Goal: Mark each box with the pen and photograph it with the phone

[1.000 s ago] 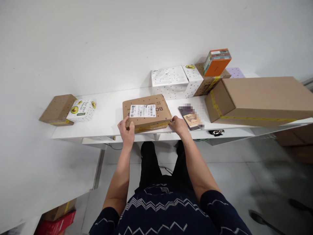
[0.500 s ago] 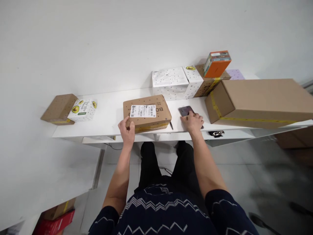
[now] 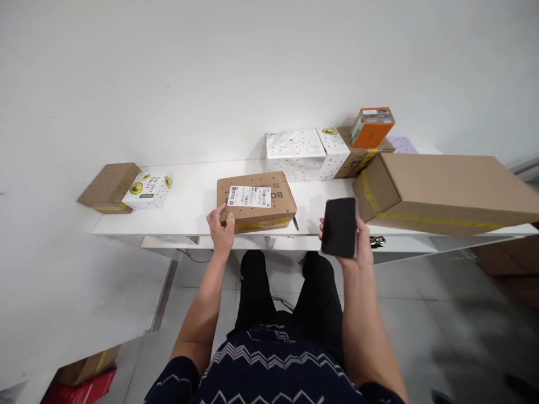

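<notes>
My right hand (image 3: 357, 251) is wrapped round a smartphone (image 3: 339, 227), its dark screen facing up, held over the front edge of the table. A brown cardboard box (image 3: 279, 209) with a white shipping label (image 3: 249, 196) and yellow tape along its front side lies on the tabletop. At its front left corner is my left hand (image 3: 221, 229), thumb and fingers closed on the corner. Just off the box's right end lies a black pen (image 3: 295, 223), partly hidden by the box.
On the white table (image 3: 189, 196), a brown box (image 3: 110, 182) and a white avocado-print box (image 3: 147, 191) stand left. White boxes (image 3: 295, 147) line the back, with an orange box (image 3: 373, 128) on a brown one. A large carton (image 3: 442, 185) overhangs the right front edge.
The smartphone lay on the table under my right hand; now it is lifted toward me, screen up, in that hand. My left hand stays at the box corner. The view has shifted slightly.
</notes>
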Demonstrator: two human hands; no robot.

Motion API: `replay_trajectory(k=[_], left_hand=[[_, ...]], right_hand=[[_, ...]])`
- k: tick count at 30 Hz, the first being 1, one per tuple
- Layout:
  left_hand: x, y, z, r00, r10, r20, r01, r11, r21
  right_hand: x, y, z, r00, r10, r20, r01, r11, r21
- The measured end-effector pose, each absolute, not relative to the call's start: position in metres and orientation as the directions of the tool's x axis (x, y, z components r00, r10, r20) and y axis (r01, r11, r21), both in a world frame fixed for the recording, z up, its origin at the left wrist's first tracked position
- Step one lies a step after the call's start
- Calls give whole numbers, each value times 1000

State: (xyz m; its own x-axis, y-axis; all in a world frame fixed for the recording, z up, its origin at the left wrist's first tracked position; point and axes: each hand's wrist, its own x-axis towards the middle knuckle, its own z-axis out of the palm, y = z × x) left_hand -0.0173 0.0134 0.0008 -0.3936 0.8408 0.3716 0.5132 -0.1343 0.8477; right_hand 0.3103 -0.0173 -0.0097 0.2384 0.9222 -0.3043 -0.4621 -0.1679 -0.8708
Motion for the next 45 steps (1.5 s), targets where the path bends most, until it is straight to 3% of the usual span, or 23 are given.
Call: replay_trajectory(k=[5,8,12,17,29,45], left_hand=[[-18,15,-1,-409,841,355,505,-115,855],[-18,15,-2,-414,840,350,500,-111,859],[-17,15,-2,-405,827,390,531,-135,837],[-17,13,-1,-383,820,424,561,-158,812],[-19,13,-5,-364,815,451,575,-184,797],[-18,12,-3,-368,820,438,557,-183,810]], right_hand=[[266,-61,30,-63,971,-233,-788,-191,-585],[238,-72,49,-268,943,-198,-845,-329,-422],[207,-70,58,-420,898,-129,-834,-438,-335],[186,-57,62,-522,847,-100,-790,-524,-317],[182,-40,64,-476,879,-8,-818,-446,-363],[180,-39,63,-486,874,4,-825,-458,-331]])
